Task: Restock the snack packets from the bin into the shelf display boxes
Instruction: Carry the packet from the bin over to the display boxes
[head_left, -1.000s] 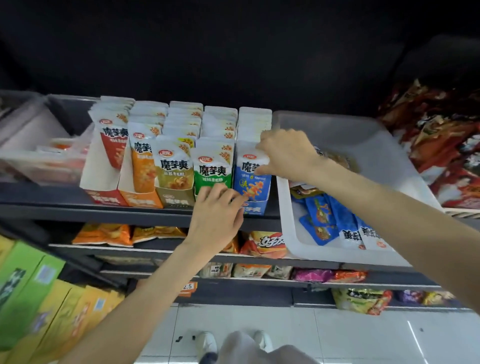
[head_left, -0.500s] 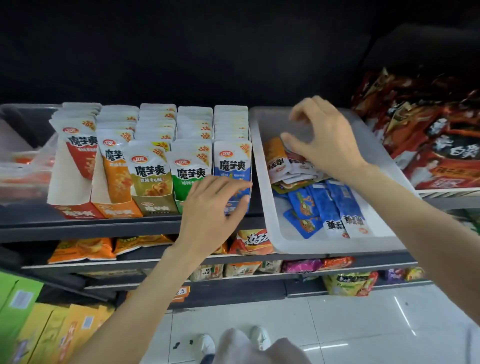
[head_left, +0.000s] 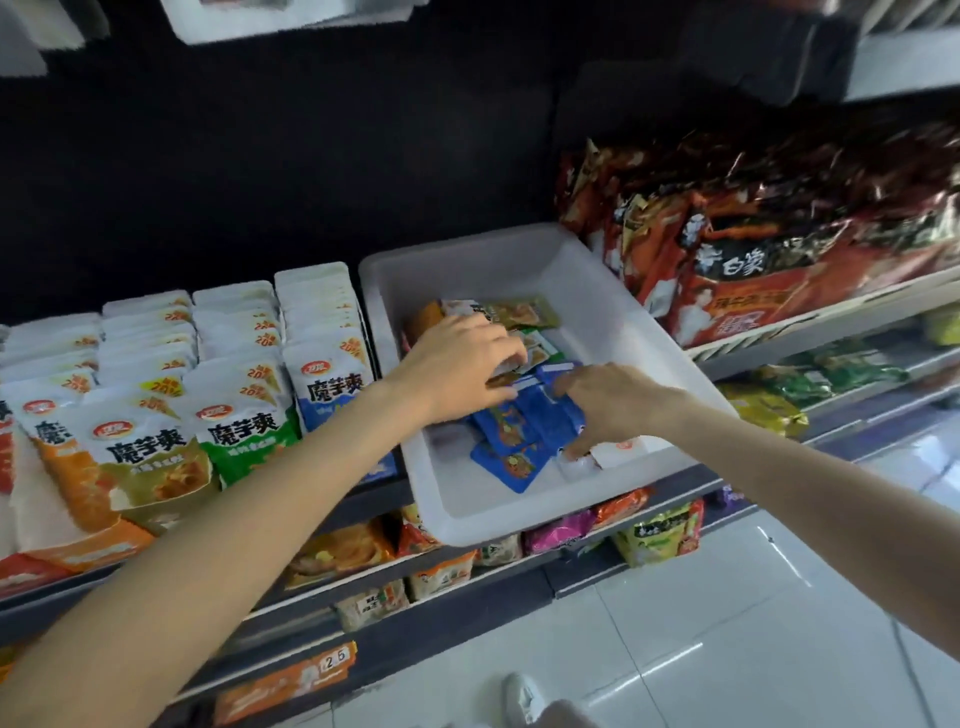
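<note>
Both hands are in the white bin (head_left: 597, 291) on the shelf, the left hand (head_left: 457, 371) curled on mixed packets, the right hand (head_left: 615, 405) pinching blue packets (head_left: 524, 431), so flavours could end up in the wrong "魔芋爽" display boxes (head_left: 332, 384) marked "20%".

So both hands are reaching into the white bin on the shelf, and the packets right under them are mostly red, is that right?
Not quite. Both the left hand and the right hand are indeed in the white bin on the shelf, but the head view shows the packets under them are mostly blue, not red.
</note>
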